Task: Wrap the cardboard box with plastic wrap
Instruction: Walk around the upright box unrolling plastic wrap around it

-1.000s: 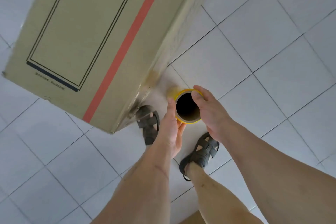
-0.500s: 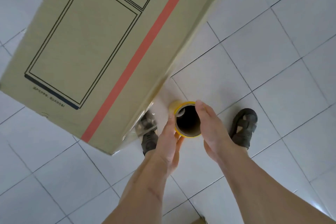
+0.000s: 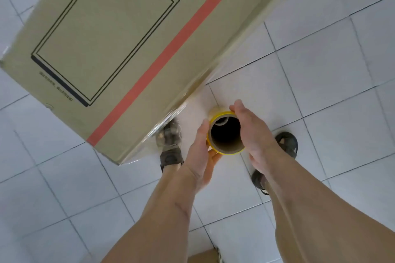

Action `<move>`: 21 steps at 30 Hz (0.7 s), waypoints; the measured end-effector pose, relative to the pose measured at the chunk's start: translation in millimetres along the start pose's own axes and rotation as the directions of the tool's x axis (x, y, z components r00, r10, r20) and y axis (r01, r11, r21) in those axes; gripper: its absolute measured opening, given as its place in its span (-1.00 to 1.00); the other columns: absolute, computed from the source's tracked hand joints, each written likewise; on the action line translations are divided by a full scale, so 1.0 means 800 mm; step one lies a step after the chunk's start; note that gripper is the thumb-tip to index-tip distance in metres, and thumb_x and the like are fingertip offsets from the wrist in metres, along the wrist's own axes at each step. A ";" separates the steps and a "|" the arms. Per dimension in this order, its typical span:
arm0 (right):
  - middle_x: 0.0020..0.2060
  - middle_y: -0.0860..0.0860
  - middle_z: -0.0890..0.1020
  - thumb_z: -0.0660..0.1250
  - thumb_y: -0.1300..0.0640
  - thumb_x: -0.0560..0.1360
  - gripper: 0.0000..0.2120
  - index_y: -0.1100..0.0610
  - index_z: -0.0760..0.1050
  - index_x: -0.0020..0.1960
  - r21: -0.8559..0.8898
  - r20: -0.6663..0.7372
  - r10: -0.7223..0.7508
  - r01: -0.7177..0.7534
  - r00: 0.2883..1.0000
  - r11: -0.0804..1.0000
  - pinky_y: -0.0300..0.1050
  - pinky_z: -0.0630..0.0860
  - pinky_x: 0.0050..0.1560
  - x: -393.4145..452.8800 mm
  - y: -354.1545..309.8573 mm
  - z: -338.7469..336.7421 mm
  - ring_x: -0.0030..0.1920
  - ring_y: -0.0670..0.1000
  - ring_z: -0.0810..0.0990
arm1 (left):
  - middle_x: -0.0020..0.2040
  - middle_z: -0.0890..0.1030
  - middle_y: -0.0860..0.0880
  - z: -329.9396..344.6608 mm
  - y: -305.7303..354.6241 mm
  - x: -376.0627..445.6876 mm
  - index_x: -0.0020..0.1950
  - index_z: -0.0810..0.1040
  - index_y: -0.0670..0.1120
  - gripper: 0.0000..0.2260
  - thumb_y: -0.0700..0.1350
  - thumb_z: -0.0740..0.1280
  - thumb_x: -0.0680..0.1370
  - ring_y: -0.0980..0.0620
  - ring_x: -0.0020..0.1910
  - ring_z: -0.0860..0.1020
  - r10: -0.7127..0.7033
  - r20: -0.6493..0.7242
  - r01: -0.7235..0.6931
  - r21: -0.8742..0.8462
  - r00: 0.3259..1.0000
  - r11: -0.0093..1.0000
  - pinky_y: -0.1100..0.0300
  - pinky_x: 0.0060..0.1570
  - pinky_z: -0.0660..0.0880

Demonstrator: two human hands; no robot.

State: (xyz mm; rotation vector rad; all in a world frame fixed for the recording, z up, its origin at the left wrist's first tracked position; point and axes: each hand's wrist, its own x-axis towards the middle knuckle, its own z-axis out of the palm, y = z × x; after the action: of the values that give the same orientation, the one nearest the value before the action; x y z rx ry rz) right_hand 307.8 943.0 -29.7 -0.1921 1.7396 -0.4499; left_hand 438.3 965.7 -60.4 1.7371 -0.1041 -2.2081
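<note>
The box (image 3: 119, 49) stands tall on the tiled floor (image 3: 320, 92), its top face toward the camera, with an orange stripe (image 3: 171, 53) running along it. Clear wrap (image 3: 164, 121) already clings to the box's near corner and side, and stretches from there toward the roll (image 3: 225, 134), which is held upright just beside that corner, its hollow core facing up.

Both hands steady the roll between them. The left hand (image 3: 201, 151) cups its left side, fingers curled under the yellow rim. The right hand (image 3: 254, 134) lies flat against the right side with its fingers straight, pressing rather than gripping. A sandal (image 3: 170, 145) shows through the film; the other sandal (image 3: 286, 144) sits right of the roll.

The step in hand looks like paying out film along 1 side of the box, mid-circuit. The next move likely calls for walking the roll around the corner while keeping the film taut and level, letting the core turn between the palms without slipping.
</note>
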 end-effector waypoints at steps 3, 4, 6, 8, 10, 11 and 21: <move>0.12 -0.17 0.59 0.13 -0.27 0.60 -0.55 -0.05 0.56 0.30 -0.029 -0.012 -0.053 0.053 0.998 0.998 -0.20 0.37 0.06 0.010 -0.025 -0.019 0.12 -0.12 0.53 | 0.33 0.66 0.00 0.020 0.001 0.002 0.46 0.52 0.00 -0.42 0.34 0.11 0.64 0.02 0.37 0.58 -0.027 0.019 0.027 -0.016 0.999 1.000 0.00 0.45 0.42; 0.06 -0.21 0.58 0.15 -0.26 0.60 -0.57 -0.05 0.55 0.29 -0.010 -0.014 -0.059 0.059 0.998 0.998 -0.24 0.36 0.01 0.012 -0.027 -0.024 0.07 -0.18 0.52 | 0.34 0.65 0.05 0.027 0.004 0.001 0.48 0.50 0.04 -0.41 0.38 0.12 0.62 0.06 0.39 0.55 -0.026 0.007 0.026 0.014 1.000 1.000 0.04 0.46 0.39; 0.11 -0.23 0.54 0.15 -0.26 0.61 -0.56 -0.07 0.47 0.36 0.043 0.005 -0.025 0.024 1.000 0.999 -0.25 0.30 0.09 0.013 -0.023 -0.031 0.13 -0.19 0.49 | 0.41 0.59 0.10 0.036 0.010 0.002 0.51 0.46 0.08 -0.39 0.40 0.20 0.58 0.10 0.45 0.47 0.009 -0.048 -0.006 0.066 0.999 0.998 0.06 0.50 0.32; 0.28 -0.22 0.48 0.14 -0.31 0.59 -0.49 -0.09 0.38 0.44 0.082 0.047 0.031 -0.035 0.998 0.996 -0.19 0.23 0.26 0.009 -0.015 -0.032 0.29 -0.16 0.41 | 0.37 0.62 0.02 0.042 0.016 0.007 0.45 0.52 -0.01 -0.48 0.28 0.24 0.62 0.05 0.42 0.51 0.058 -0.098 -0.051 0.070 0.993 0.996 0.01 0.52 0.35; 0.35 -0.19 0.46 0.13 -0.32 0.58 -0.48 -0.11 0.37 0.45 0.107 0.057 0.048 -0.053 0.997 0.993 -0.15 0.23 0.30 0.009 -0.013 -0.033 0.34 -0.13 0.39 | 0.29 0.68 -0.05 0.049 0.023 0.009 0.36 0.60 -0.06 -0.55 0.21 0.28 0.63 0.00 0.35 0.58 0.074 -0.115 -0.069 0.046 0.991 0.997 -0.03 0.48 0.40; 0.34 -0.18 0.47 0.13 -0.31 0.59 -0.49 -0.10 0.38 0.44 0.118 0.051 0.048 -0.053 0.998 0.992 -0.16 0.23 0.26 0.008 -0.018 -0.035 0.32 -0.13 0.40 | 0.28 0.68 -0.05 0.052 0.025 0.009 0.35 0.61 -0.06 -0.54 0.22 0.30 0.62 0.00 0.33 0.59 0.074 -0.120 -0.071 0.029 0.990 0.997 -0.03 0.47 0.43; 0.23 -0.19 0.46 0.07 -0.31 0.60 -0.51 -0.11 0.38 0.43 0.016 -0.027 -0.042 0.042 0.999 0.999 -0.18 0.23 0.18 0.020 -0.037 -0.052 0.25 -0.10 0.41 | 0.24 0.71 0.04 0.083 0.025 0.014 0.33 0.61 -0.01 -0.54 0.27 0.19 0.66 0.08 0.37 0.56 0.083 -0.091 -0.085 -0.013 0.992 0.996 0.03 0.53 0.34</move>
State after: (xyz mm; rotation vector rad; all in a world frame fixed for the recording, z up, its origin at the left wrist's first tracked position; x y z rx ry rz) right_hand 261.0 917.9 -25.5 -0.2115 1.7605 -0.4994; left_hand 376.9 934.2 -49.1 1.7862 -0.1340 -2.0625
